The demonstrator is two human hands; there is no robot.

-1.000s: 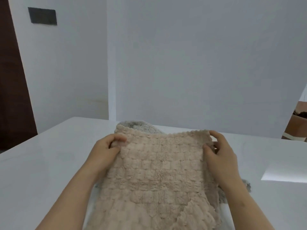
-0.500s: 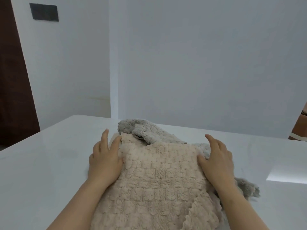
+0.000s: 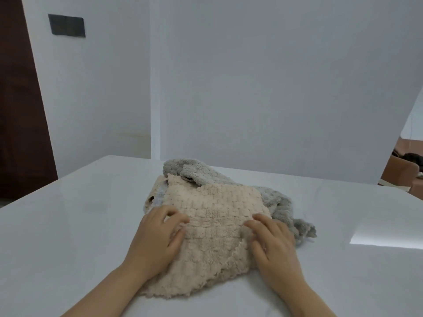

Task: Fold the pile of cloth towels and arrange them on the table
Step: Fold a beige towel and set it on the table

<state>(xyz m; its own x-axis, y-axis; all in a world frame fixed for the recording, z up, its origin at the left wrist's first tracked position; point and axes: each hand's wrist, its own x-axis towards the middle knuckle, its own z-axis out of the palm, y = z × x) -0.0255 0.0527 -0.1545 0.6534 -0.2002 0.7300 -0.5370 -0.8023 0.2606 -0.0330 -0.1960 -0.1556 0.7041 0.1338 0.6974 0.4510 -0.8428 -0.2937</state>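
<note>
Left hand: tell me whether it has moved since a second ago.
Yes. The left hand has drawn back toward the person, away from the far edge of the table, onto the middle of the beige towel.

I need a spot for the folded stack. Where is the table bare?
Bare table runs from the left hand to the left edge, and right of the grey towel and right hand. The middle is crowded: the beige towel lies heaped on the grey one.
</note>
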